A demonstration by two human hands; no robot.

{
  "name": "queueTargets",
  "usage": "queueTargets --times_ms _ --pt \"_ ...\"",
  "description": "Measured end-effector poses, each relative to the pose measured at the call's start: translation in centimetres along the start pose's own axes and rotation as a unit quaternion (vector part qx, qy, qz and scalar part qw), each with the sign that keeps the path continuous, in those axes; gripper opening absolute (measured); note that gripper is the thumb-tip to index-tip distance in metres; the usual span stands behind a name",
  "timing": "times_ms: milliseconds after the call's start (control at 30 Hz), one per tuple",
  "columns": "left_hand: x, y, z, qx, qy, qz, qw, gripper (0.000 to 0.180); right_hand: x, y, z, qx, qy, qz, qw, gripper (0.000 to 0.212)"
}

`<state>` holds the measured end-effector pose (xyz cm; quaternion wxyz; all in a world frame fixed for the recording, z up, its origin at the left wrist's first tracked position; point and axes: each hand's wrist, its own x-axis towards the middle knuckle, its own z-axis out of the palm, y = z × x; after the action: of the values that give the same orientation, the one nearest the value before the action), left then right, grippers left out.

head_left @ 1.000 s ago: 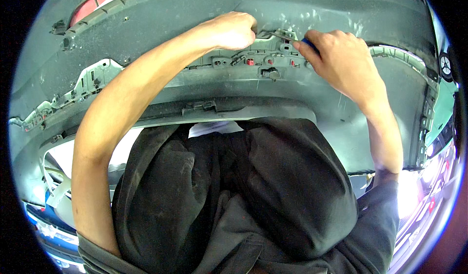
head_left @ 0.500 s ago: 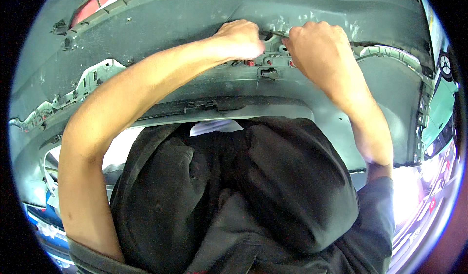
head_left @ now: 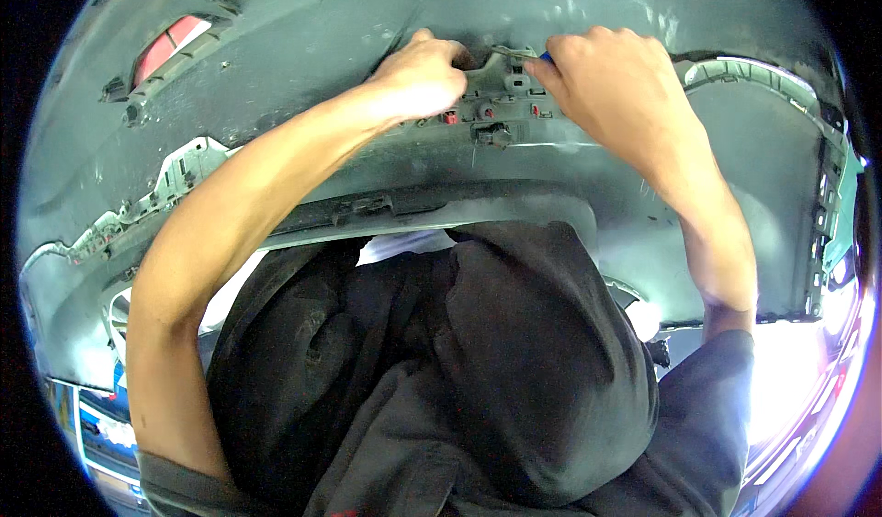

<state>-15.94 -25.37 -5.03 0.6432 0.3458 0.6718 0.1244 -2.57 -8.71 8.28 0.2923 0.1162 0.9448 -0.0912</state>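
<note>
A large dark grey moulded panel (head_left: 303,85), like the inside of a car bumper cover, lies in front of me. At its middle a pale grey bracket (head_left: 501,74) shows between my hands. My right hand (head_left: 616,85) is closed around a blue-handled screwdriver (head_left: 546,56), mostly hidden in the fist; its thin shaft points left across the bracket's top. My left hand (head_left: 418,76) rests at the bracket's left end with curled fingers. What those fingers grip, if anything, is hidden. Small red clips (head_left: 489,113) sit just below the bracket.
A black fitting (head_left: 493,134) sticks out under the bracket. Along the left runs a slotted strip (head_left: 188,163), and a red lens-like piece (head_left: 170,50) shows at the upper left. A curved slotted strip (head_left: 758,78) lies right of my hand. My black-clothed knees (head_left: 542,361) are close to the panel.
My left hand has shifted left, away from my right hand, so more of the bracket and the screwdriver's shaft shows. The whole view has also turned slightly.
</note>
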Motion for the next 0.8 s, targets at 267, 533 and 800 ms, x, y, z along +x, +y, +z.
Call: queueTargets --times_ms 267,533,800 --pt "-1.3 -1.3 1.0 -0.048 0.062 0.059 0.995 0.057 -8.7 -2.6 4.5 0.106 0.044 0.060 0.992 0.033" --pt "-1.4 -1.2 0.2 -0.121 0.020 0.045 0.991 0.058 -8.4 -3.4 6.4 0.099 0.036 0.078 0.991 0.032" --pt "-1.2 1.8 1.6 -0.062 0.033 -0.064 0.995 0.057 -7.3 -5.4 4.8 0.153 -0.014 0.145 0.977 0.033"
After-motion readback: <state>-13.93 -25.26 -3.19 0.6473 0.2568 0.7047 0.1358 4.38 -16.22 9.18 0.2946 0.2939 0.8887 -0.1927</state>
